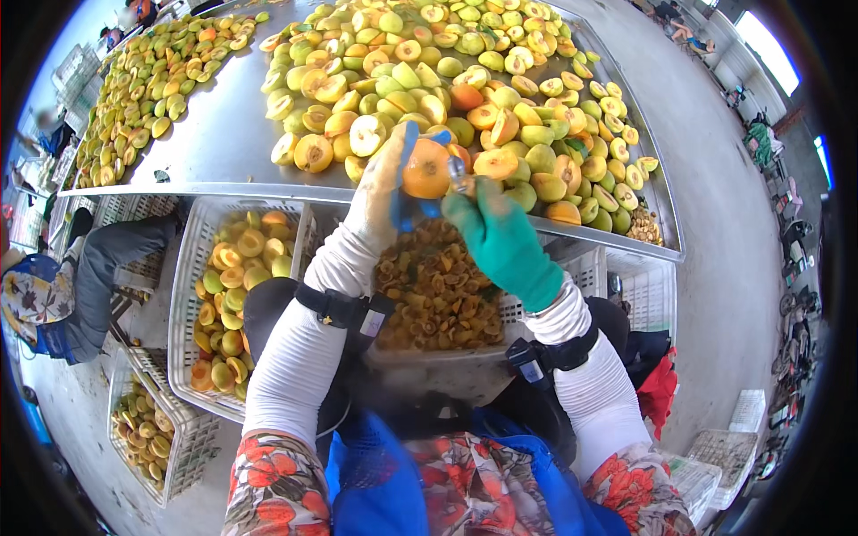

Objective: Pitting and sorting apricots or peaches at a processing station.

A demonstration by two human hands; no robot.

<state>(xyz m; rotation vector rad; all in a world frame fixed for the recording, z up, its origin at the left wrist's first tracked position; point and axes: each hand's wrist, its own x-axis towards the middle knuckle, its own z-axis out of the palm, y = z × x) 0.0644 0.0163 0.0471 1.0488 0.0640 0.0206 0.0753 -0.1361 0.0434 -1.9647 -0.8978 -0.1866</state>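
Observation:
My left hand (387, 181), in a pale glove with blue on its palm side, grips a round orange half of stone fruit (426, 169), cut face towards me. In my green-gloved right hand (499, 234) is a small metal tool (457, 171), its tip at the fruit's right edge. The glove hides most of the tool, so its kind is unclear. Both hands are above the near edge of a metal table (221, 151), beside a large heap of halved yellow-green fruit (402, 80). Under them stands a crate of brownish fruit scraps (442, 288).
A white plastic crate (181, 321) of fruit halves stands at my left, with a lower crate (194, 462) beyond it. Another fruit pile (154, 87) covers the table's far left. A seated person (114, 268) is to the left. Crates (727, 449) lie on the floor at right.

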